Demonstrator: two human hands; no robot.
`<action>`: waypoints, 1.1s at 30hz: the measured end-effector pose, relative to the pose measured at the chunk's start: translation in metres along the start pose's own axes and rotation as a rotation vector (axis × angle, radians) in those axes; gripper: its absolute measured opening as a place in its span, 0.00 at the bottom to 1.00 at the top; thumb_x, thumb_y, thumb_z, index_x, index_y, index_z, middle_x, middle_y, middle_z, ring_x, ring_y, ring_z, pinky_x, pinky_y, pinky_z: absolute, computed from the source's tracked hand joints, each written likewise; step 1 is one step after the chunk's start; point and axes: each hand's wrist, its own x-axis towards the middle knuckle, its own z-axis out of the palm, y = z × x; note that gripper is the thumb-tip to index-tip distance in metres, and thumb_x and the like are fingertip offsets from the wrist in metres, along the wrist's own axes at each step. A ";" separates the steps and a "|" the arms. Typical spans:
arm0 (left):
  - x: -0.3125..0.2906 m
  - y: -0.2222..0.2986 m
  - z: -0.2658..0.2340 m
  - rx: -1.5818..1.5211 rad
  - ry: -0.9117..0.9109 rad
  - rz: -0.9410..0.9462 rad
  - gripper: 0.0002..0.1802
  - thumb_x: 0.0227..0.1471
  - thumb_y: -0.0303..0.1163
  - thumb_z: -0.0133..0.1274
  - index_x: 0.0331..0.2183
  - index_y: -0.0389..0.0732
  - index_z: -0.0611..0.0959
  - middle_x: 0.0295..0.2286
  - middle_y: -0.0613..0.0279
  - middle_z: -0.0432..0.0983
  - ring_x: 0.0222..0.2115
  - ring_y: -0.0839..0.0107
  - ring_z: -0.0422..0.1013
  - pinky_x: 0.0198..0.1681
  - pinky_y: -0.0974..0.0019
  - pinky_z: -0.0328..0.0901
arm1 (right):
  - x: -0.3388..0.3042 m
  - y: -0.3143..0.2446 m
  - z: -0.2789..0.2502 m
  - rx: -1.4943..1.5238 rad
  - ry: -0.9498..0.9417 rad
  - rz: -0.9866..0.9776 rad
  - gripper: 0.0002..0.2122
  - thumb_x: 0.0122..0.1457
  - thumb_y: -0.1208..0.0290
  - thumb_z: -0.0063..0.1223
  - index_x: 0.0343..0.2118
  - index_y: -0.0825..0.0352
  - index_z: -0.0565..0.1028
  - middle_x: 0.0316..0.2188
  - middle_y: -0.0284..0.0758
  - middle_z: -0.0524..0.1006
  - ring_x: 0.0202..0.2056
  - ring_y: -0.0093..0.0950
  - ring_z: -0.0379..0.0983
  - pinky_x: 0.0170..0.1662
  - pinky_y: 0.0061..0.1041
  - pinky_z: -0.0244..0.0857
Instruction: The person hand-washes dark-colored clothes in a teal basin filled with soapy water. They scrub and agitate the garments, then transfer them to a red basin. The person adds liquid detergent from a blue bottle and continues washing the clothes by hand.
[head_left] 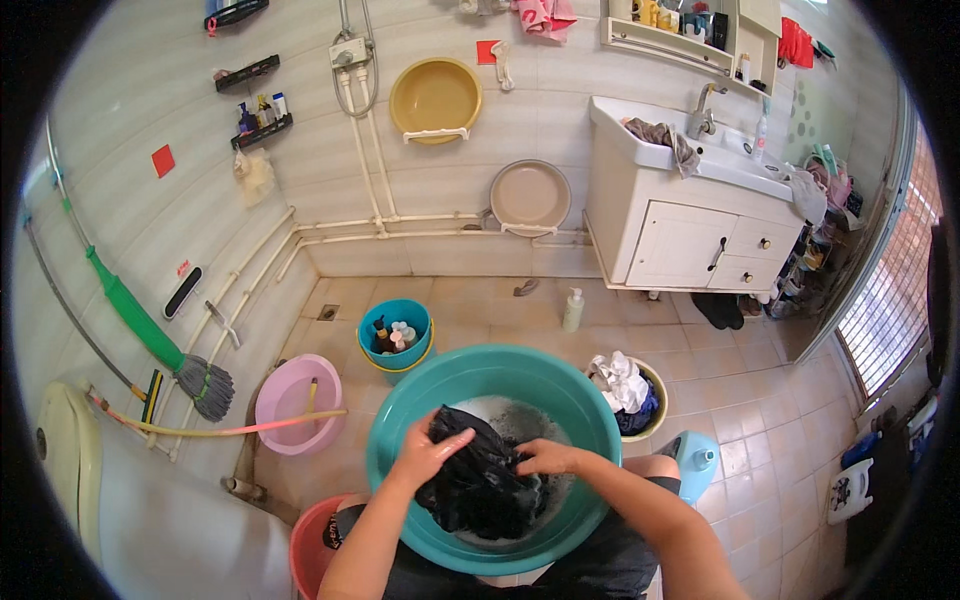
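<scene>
A large teal basin [392,400] stands in front of me, between my knees, with sudsy water [548,425] in it. Wet black cloth [485,490] is bunched in the basin, partly above the foam. On its upper left edge my left hand [432,452] is closed, thumb laid across the fabric. My right hand [550,457] pinches the cloth at its right side, fingertips partly hidden in the folds. What garment the cloth is, I cannot tell.
Right of the basin are a tub of white and dark laundry [622,385] and a light-blue jug [694,465]. A blue bucket of bottles [394,335] and pink basin [298,405] with a hose stand left. A red tub [312,545] sits near my left leg. A pump bottle [573,310] stands beyond.
</scene>
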 end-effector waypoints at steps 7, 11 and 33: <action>-0.004 -0.003 -0.040 0.130 0.094 -0.066 0.17 0.45 0.34 0.53 0.35 0.31 0.74 0.32 0.60 0.73 0.32 0.74 0.68 0.39 0.71 0.61 | -0.044 -0.070 -0.021 0.496 0.320 -0.211 0.06 0.46 0.76 0.54 0.25 0.64 0.68 0.23 0.25 0.69 0.29 0.15 0.63 0.34 0.16 0.56; 0.001 -0.010 -0.051 0.273 -0.008 -0.073 0.19 0.48 0.36 0.50 0.37 0.31 0.73 0.33 0.60 0.73 0.34 0.74 0.67 0.41 0.70 0.60 | -0.052 -0.106 -0.030 0.724 0.426 -0.355 0.13 0.40 0.85 0.54 0.22 0.62 0.63 0.31 0.26 0.67 0.35 0.20 0.63 0.40 0.17 0.56; 0.054 -0.205 0.029 1.234 -0.221 -0.239 0.21 0.44 0.26 0.42 0.44 0.37 0.69 0.47 0.48 0.59 0.50 0.54 0.53 0.52 0.61 0.50 | 0.126 0.100 0.032 -0.982 0.483 0.240 0.18 0.52 0.60 0.44 0.46 0.60 0.66 0.47 0.39 0.64 0.46 0.39 0.61 0.45 0.38 0.58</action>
